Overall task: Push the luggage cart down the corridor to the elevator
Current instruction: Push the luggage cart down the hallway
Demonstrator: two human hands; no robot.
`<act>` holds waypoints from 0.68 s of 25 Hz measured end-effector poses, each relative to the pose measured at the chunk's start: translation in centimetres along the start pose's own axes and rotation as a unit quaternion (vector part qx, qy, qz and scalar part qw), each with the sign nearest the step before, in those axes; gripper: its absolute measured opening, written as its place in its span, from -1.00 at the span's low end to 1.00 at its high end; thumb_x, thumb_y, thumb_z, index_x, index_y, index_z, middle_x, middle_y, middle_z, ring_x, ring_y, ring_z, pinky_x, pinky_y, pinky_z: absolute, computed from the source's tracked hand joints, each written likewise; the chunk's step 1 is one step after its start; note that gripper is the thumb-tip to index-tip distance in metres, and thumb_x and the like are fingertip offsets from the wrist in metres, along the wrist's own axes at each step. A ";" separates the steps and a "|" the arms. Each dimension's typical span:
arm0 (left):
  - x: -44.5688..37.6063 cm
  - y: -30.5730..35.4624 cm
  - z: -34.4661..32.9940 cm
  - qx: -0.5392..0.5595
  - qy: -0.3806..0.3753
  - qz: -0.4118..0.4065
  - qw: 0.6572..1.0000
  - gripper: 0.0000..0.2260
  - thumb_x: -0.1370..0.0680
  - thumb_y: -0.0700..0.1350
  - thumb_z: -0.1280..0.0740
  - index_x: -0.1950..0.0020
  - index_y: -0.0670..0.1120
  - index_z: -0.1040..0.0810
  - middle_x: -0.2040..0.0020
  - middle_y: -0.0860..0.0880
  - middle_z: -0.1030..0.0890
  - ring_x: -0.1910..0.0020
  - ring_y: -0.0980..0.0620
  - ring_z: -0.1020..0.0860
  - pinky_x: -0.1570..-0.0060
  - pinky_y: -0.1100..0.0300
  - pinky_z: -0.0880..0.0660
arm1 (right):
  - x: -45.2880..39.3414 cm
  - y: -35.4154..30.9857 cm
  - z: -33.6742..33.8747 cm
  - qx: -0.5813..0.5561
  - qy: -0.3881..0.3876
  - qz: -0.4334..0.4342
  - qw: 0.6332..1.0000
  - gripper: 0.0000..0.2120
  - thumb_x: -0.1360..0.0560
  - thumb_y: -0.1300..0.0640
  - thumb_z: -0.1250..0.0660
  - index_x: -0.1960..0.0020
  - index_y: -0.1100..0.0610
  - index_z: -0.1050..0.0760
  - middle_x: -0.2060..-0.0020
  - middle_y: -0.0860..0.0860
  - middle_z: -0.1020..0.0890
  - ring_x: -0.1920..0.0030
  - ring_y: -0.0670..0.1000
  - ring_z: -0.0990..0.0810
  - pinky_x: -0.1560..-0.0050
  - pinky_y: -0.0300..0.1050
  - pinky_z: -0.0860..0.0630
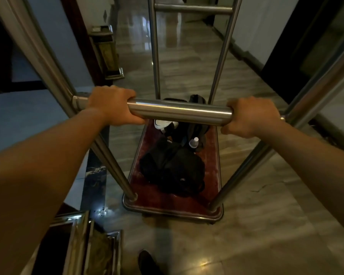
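Note:
A steel luggage cart stands right in front of me, with a horizontal handle bar (179,112) between slanted uprights and a red carpeted deck (147,197) below. My left hand (112,105) grips the bar near its left end. My right hand (250,117) grips its right end. On the deck lie black bags (173,169), a white item (162,124) and a small bottle with a pale cap (194,142). The corridor's glossy marble floor (187,62) runs ahead past the cart's far uprights.
A brass-trimmed ash bin (106,54) stands by the left wall ahead, next to a dark wooden door frame. Another brass stand (91,245) is at my lower left, close to the cart. A dark doorway (306,46) opens on the right wall. My shoe (147,262) shows below.

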State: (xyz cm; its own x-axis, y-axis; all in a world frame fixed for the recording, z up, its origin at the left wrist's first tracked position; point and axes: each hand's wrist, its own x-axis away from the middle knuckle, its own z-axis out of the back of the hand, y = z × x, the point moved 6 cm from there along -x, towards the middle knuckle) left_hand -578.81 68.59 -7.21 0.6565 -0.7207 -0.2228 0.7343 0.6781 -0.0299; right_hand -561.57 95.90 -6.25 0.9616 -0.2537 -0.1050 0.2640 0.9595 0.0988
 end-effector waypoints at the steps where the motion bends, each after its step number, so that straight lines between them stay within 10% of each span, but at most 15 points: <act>1: -1.4 -1.7 -0.5 0.005 -0.010 -0.004 1.000 -0.41 -0.19 0.60 -0.12 0.16 0.13 -0.40 0.30 0.02 -0.51 0.31 -0.04 -0.49 0.15 -0.02 -0.49 | -1.6 -0.9 -0.2 0.005 -0.001 -0.005 1.000 -0.52 -0.09 -0.31 -0.35 0.08 -0.09 -0.53 0.32 0.00 -0.54 0.31 0.11 -0.49 0.31 -0.04 -0.35; 17: -21.8 -22.7 -5.7 0.044 -0.024 -0.046 0.998 -0.53 -0.27 0.45 -0.38 0.10 0.11 -0.50 0.28 0.09 -0.55 0.29 0.04 -0.51 0.16 0.07 -0.35 | -26.2 -9.5 -2.8 -0.009 -0.004 -0.069 0.998 -0.52 -0.13 -0.30 -0.35 0.06 -0.06 -0.48 0.37 -0.08 -0.47 0.36 0.00 -0.46 0.35 -0.06 -0.36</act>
State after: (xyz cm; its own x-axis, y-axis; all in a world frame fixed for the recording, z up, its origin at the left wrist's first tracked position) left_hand -610.75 69.74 -7.19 0.5922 -0.7863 -0.1762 0.8023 0.5958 0.0378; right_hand -589.50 93.81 -7.23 0.9167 -0.3847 -0.1081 0.3928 0.9172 0.0670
